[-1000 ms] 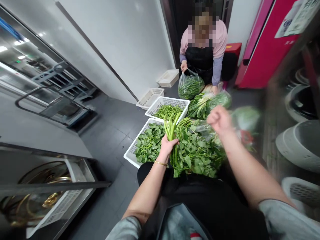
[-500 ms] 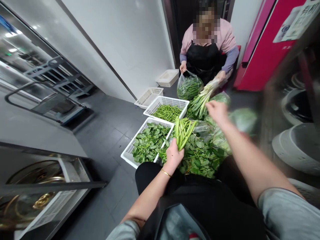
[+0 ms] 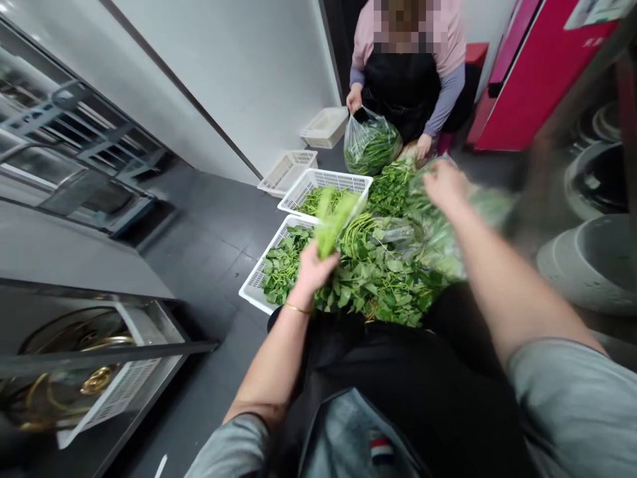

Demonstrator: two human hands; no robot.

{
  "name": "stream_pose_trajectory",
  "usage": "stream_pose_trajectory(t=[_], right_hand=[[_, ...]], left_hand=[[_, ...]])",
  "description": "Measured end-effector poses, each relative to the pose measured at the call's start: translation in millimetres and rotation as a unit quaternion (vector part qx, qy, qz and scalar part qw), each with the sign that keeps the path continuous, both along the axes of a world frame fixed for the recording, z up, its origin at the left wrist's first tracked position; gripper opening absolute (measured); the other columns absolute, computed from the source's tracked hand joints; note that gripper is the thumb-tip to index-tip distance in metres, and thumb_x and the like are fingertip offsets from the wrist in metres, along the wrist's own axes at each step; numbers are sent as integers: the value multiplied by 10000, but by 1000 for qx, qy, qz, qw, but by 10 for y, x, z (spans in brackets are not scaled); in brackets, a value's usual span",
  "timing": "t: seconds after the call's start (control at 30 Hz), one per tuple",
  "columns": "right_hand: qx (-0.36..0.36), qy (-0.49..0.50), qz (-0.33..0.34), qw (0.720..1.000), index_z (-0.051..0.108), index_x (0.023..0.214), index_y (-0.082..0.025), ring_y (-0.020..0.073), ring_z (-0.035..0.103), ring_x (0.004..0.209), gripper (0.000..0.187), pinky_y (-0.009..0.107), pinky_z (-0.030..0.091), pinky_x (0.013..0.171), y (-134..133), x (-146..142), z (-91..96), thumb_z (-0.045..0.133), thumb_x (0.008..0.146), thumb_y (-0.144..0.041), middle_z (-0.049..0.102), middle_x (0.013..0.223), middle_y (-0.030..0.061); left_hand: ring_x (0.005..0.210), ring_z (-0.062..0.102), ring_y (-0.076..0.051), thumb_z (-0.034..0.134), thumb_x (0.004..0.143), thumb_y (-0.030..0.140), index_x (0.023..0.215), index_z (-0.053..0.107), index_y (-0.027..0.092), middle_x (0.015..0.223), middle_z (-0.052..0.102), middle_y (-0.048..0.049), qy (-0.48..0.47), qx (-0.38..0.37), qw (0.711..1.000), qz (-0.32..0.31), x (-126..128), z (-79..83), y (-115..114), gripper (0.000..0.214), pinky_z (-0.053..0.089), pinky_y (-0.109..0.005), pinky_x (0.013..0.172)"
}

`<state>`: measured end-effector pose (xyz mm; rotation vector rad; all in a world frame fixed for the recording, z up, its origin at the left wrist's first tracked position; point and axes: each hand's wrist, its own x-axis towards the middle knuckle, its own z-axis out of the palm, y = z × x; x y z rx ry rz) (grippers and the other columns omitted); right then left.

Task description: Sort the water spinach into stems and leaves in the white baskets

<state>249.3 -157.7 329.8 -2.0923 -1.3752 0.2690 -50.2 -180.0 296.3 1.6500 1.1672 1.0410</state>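
My left hand [image 3: 314, 267] is closed round a bunch of light-green stalks [image 3: 331, 222], blurred by motion, above the two near baskets. Below it, leafy green stems fill a white basket [image 3: 253, 289]. Beside that lies a loose heap of leafy greens [image 3: 388, 279] in front of my knees, with more stalks [image 3: 359, 232] on its far side. My right hand [image 3: 444, 184] is over plastic-bagged greens [image 3: 438, 232], its fingers curled in; what they hold, if anything, cannot be made out. A second white basket [image 3: 326, 178] contains green stalks.
A co-worker [image 3: 408, 86] sits opposite, one hand on a clear bag of greens [image 3: 373, 143], the other low by leafy greens [image 3: 391, 189]. Two more white baskets [image 3: 288, 171] stand by the wall. A steel shelf [image 3: 149, 352] is at left, white buckets [image 3: 590, 259] at right.
My left hand has moved left and away from me with the stalks, towards the far basket. My right hand has shifted slightly further out. The co-worker has lowered the bunch of long pale-ended greens.
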Motion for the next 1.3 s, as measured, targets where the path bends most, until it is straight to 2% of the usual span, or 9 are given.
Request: stream_pose_trajectory(t=[0.1,0.2,0.33,0.5,0.67,0.8,0.93,1.03,1.3], right_hand=[[0,66,42,997,587,1038,-108,201,627,657,263,389,480,701,-148,310,-155,413,898,-246,657,781,115],[19,68,90,993,643,778,-154,226,615,658,135,427,469,727,-440,213,-237,533,822,-219,649,678,79],[101,60,142,983,689,858,-188,206,619,838,196,373,464,822,-761,-281,-144,513,855,-275,692,879,68],[93,-24,410,907,704,910,-179,207,617,808,249,363,472,751,-888,-933,-283,585,836,-385,683,882,80],[25,-37,444,895,715,917,-177,221,623,843,207,389,436,815,-884,-1006,-635,606,822,-326,699,878,87],[5,61,445,894,718,912,-179,185,640,768,231,317,457,740,-853,-805,-537,553,836,-322,706,837,67],[-173,244,480,825,642,1078,-173,108,582,487,364,227,439,508,-788,-614,-335,593,799,-401,655,641,-12],[-211,365,441,792,481,1296,-166,82,543,435,558,207,416,451,-747,-402,-235,572,819,-442,659,665,-13],[-263,461,465,709,679,948,-84,91,586,456,369,206,443,473,-839,-175,-104,596,818,-420,648,587,15]], left_hand=[[550,581,-111,614,653,81,808,586,147,653,618,-6,-275,-166,941,103,-349,121,396,170,491,-233,583],[479,555,-102,544,663,28,690,536,129,554,585,-12,-329,-266,893,151,-534,111,565,105,487,-222,519],[602,636,-141,541,675,23,719,537,125,698,669,-54,-377,-300,857,182,-475,5,390,111,543,-289,628],[620,645,-133,537,699,16,786,581,113,728,671,-44,-437,-346,805,204,-303,-14,77,138,543,-308,704],[670,664,-169,524,730,42,851,626,86,760,688,-80,-441,-348,804,195,-318,42,-54,164,550,-307,674],[592,643,-152,554,707,33,732,610,104,692,677,-68,-415,-334,830,164,-365,44,-113,93,533,-249,529],[528,624,-135,605,687,38,702,596,111,694,680,-64,-382,-327,854,133,-411,36,-140,74,527,-230,473],[468,602,-125,615,680,38,715,599,103,689,688,-66,-359,-331,862,135,-497,36,-120,76,532,-231,448],[461,604,-122,573,716,38,754,612,88,659,688,-63,-348,-325,863,168,-589,56,-75,74,554,-227,467]])
